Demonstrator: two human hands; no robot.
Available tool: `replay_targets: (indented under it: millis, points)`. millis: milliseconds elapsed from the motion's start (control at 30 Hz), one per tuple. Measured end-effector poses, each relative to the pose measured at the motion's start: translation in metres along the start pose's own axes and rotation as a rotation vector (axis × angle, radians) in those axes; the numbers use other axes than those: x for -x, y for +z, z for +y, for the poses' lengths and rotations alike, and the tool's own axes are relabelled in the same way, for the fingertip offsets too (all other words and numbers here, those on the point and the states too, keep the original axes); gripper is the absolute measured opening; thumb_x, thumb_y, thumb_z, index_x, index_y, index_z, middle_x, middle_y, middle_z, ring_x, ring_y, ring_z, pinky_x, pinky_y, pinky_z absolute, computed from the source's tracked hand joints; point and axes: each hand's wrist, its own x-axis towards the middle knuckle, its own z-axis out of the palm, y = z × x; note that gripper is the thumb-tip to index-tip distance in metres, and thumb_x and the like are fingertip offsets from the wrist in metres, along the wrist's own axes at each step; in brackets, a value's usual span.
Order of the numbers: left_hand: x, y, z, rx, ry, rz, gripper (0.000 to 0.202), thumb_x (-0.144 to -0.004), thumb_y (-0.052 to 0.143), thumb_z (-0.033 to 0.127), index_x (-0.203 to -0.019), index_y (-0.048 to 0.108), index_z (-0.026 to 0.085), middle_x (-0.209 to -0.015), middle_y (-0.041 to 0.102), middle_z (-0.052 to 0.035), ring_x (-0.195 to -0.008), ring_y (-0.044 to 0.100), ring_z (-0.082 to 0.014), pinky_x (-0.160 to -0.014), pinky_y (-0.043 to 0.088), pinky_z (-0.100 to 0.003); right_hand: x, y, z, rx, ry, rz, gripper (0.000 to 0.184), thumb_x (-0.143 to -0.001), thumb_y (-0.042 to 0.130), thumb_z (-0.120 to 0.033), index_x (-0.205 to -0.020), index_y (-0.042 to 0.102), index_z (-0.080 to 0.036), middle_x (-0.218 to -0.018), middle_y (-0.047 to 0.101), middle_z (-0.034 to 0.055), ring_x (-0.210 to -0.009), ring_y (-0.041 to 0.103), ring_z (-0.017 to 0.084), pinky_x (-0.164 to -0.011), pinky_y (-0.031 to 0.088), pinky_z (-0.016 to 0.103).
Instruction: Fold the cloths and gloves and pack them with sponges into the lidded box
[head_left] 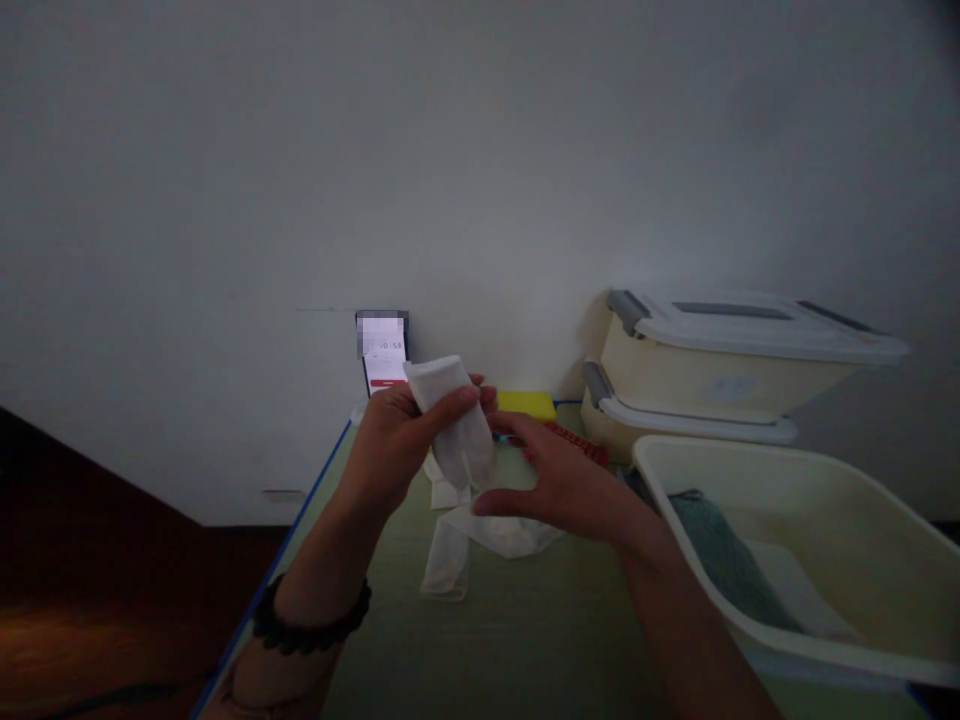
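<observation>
My left hand grips a thin white sock, its thumb lying across the front and fingers behind. The sock's flat end points up, and its lower part hangs between my hands. My right hand is beside it with thumb and fingers spread apart. Its fingertips come close to the sock's right edge; whether they touch it I cannot tell. Beneath my hands another thin white sock lies loosely bent on the green tabletop.
A lit phone leans against the wall behind. A yellow block and a red slotted item lie near the back edge. At right, lidded storage boxes are stacked behind an open cream bin holding a green cloth.
</observation>
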Motion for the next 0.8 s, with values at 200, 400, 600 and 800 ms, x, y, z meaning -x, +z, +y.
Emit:
replay_targets:
  millis: [200, 400, 600, 800]
  points:
    - [-0.002, -0.002, -0.001, 0.064, -0.066, -0.066, 0.019, -0.068, 0.067, 0.025, -0.085, 0.068, 0.015, -0.086, 0.071, -0.0055, -0.08, 0.066, -0.0175, -0.074, 0.053, -0.029, -0.011, 0.015, -0.007, -0.104, 0.087, -0.056, 0.031, -0.067, 0.065, -0.041, -0.088, 0.063, -0.018, -0.082, 0.066, 0.0038, -0.074, 0.06, 0.019, -0.067, 0.046, 0.033]
    - [-0.018, -0.015, -0.022, -0.058, -0.221, -0.155, 0.026, -0.069, 0.066, 0.029, -0.089, 0.067, 0.013, -0.082, 0.071, -0.0073, -0.074, 0.064, -0.0146, -0.067, 0.051, -0.024, -0.006, 0.053, 0.023, -0.611, 0.297, -0.104, 0.026, -0.068, 0.065, -0.038, -0.083, 0.06, -0.016, -0.079, 0.067, 0.0061, -0.068, 0.064, 0.019, -0.063, 0.05, 0.033]
    - [-0.031, -0.024, -0.063, -0.456, -0.341, -0.441, 0.032, -0.073, 0.058, 0.039, -0.081, 0.068, 0.01, -0.06, 0.064, -0.0032, -0.049, 0.052, -0.0094, -0.046, 0.041, -0.019, 0.027, 0.072, 0.049, -0.662, 0.371, -0.015, 0.024, -0.074, 0.059, -0.036, -0.085, 0.059, -0.015, -0.079, 0.066, 0.0068, -0.069, 0.063, 0.019, -0.061, 0.048, 0.031]
    - [-0.026, -0.026, -0.075, -0.685, -0.281, -0.531, 0.035, -0.075, 0.052, 0.044, -0.069, 0.066, 0.012, -0.049, 0.054, 0.001, -0.047, 0.048, -0.009, -0.046, 0.036, -0.019, 0.038, 0.056, 0.055, -0.402, 0.187, 0.051, 0.023, -0.08, 0.051, -0.028, -0.099, 0.058, -0.016, -0.097, 0.064, 0.0069, -0.089, 0.059, 0.019, -0.077, 0.044, 0.032]
